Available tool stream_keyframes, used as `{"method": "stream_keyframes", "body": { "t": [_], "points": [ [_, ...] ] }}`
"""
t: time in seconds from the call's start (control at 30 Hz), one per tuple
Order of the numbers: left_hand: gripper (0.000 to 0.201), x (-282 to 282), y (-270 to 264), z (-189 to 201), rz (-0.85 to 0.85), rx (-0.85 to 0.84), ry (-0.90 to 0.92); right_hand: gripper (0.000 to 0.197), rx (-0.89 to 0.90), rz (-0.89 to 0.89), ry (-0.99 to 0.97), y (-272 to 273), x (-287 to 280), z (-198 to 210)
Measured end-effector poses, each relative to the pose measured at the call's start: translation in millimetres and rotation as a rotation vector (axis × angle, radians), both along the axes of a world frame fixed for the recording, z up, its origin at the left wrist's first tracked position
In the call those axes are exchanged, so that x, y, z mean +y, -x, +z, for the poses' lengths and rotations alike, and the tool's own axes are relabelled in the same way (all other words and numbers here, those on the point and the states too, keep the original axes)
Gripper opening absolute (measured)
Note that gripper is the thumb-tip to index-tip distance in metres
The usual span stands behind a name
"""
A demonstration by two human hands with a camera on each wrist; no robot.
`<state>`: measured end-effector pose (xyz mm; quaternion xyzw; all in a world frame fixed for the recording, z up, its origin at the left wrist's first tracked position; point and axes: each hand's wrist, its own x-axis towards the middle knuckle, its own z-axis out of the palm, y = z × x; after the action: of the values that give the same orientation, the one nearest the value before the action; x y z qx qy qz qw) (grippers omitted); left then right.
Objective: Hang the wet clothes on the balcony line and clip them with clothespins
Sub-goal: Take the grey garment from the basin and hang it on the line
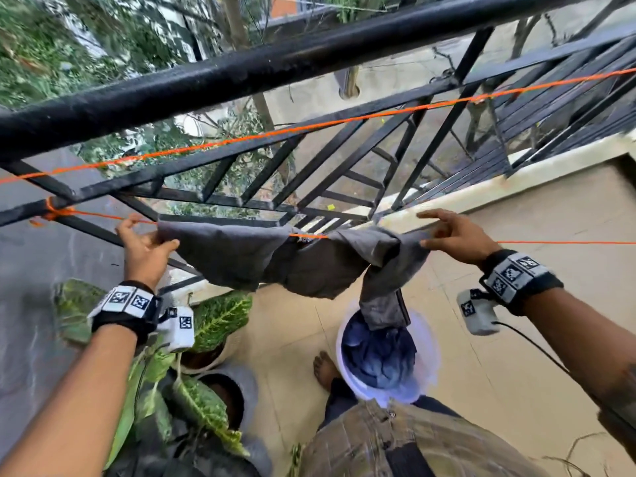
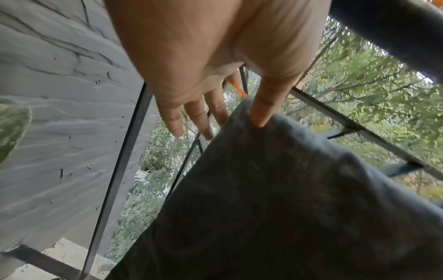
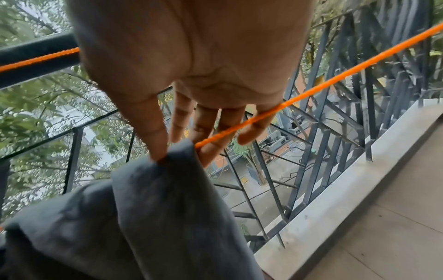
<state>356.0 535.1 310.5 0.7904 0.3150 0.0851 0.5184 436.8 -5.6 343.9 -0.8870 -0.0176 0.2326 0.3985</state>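
Observation:
A grey wet garment [image 1: 241, 256] hangs folded over the lower orange line [image 1: 557, 242] in front of the balcony railing. My left hand [image 1: 164, 241] pinches its left top edge, thumb on the near side. In the left wrist view the left hand [image 2: 237, 121] has its thumb pressed on the grey garment [image 2: 275, 189], with the fingers behind it. My right hand [image 1: 431, 238] pinches the garment's bunched right end at the line. The right wrist view shows the right hand [image 3: 171, 150] gripping the garment [image 3: 167, 208] between thumb and fingers, beside the orange line [image 3: 311, 94]. No clothespin is visible.
A second orange line [image 1: 309, 127] runs higher up, under the thick black top rail [image 1: 275, 63]. Below the garment stands a white bucket [image 1: 428, 359] holding blue clothes [image 1: 378, 356]. Potted leafy plants [image 1: 213, 321] crowd the floor at left. A bare foot [image 1: 325, 371] stands by the bucket.

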Motion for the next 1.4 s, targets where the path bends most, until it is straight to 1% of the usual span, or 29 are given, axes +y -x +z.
{"method": "stream_keyframes", "body": {
  "t": [0.07, 0.13, 0.17, 0.23, 0.3, 0.33, 0.37, 0.43, 0.5, 0.6, 0.67, 0.7, 0.73, 0.8, 0.87, 0.9, 0.93, 0.97, 1.0, 1.07, 1.1, 1.17, 1.23, 1.3, 1.37, 1.4],
  "points": [
    [0.061, -3, 4, -5, -0.014, 0.001, -0.052, 0.042, -0.126, 0.01, -0.045, 1, 6, -2],
    [0.058, -7, 4, 1, -0.066, -0.012, -0.137, 0.043, -0.222, -0.048, -0.114, 2, 10, -4],
    [0.056, -7, 4, 6, -0.091, -0.024, -0.172, 0.044, -0.241, -0.1, -0.161, 2, 11, -3],
    [0.045, 5, 2, 13, -0.092, -0.093, -0.15, 0.044, -0.238, -0.22, -0.281, -1, 13, 4],
    [0.028, 27, -6, 21, 0.02, -0.133, -0.138, 0.039, -0.24, -0.306, -0.385, -5, 19, 16],
    [0.02, 36, -9, 24, 0.073, -0.143, -0.132, 0.033, -0.274, -0.34, -0.407, -9, 23, 20],
    [0.018, 43, -10, 27, 0.123, -0.15, -0.104, 0.028, -0.322, -0.373, -0.406, -13, 29, 25],
    [0.023, 53, -14, 30, 0.208, -0.15, -0.049, 0.025, -0.385, -0.451, -0.424, -23, 51, 33],
    [0.023, 59, -15, 28, 0.273, -0.13, -0.031, 0.028, -0.355, -0.533, -0.495, -32, 79, 35],
    [0.017, 66, -19, 30, 0.34, -0.222, -0.061, 0.032, -0.264, -0.578, -0.557, -40, 127, 36],
    [0.025, 68, -24, 37, 0.318, -0.213, -0.119, 0.032, -0.255, -0.566, -0.539, -43, 150, 34],
    [0.03, 73, -26, 37, 0.316, -0.178, -0.119, 0.033, -0.263, -0.547, -0.492, -45, 156, 29],
    [0.03, 83, -26, 32, 0.329, -0.167, -0.126, 0.033, -0.262, -0.509, -0.423, -46, 158, 22],
    [0.015, 110, -23, 14, 0.351, -0.126, -0.19, 0.029, -0.2, -0.383, -0.246, -45, 152, 9],
    [0.031, 132, -18, -4, 0.346, -0.084, -0.224, 0.022, -0.146, -0.208, -0.003, -36, 137, 0],
    [0.032, 133, -14, -3, 0.321, -0.038, -0.255, 0.02, -0.151, -0.102, 0.123, -32, 130, -1],
    [0.032, 126, -13, 6, 0.299, 0.003, -0.281, 0.018, -0.178, 0.001, 0.212, -28, 124, -1],
    [0.033, 120, -11, 18, 0.279, 0.019, -0.297, 0.018, -0.196, 0.091, 0.253, -26, 120, -1],
    [0.034, 116, -12, 24, 0.253, 0.024, -0.314, 0.017, -0.202, 0.157, 0.238, -23, 116, -1],
    [0.035, 114, -11, 32, 0.201, 0.062, -0.366, 0.017, -0.188, 0.232, 0.188, -18, 113, -3],
    [0.037, 115, -10, 33, 0.174, 0.067, -0.392, 0.021, -0.205, 0.253, 0.191, -15, 111, -6],
    [0.041, 116, -5, 36, 0.096, 0.083, -0.477, 0.037, -0.273, 0.298, 0.231, -11, 111, -14],
    [0.036, 109, 0, 43, 0.0, 0.165, -0.632, 0.05, -0.367, 0.393, 0.307, -11, 116, -16],
    [0.03, 95, 2, 51, -0.104, 0.247, -0.839, 0.056, -0.428, 0.52, 0.368, -16, 131, -8],
    [0.029, 76, 5, 58, -0.134, 0.296, -1.006, 0.06, -0.454, 0.594, 0.388, -21, 152, 3],
    [0.029, 64, 7, 63, -0.138, 0.299, -1.058, 0.06, -0.464, 0.631, 0.395, -24, 164, 8]
  ]
}}
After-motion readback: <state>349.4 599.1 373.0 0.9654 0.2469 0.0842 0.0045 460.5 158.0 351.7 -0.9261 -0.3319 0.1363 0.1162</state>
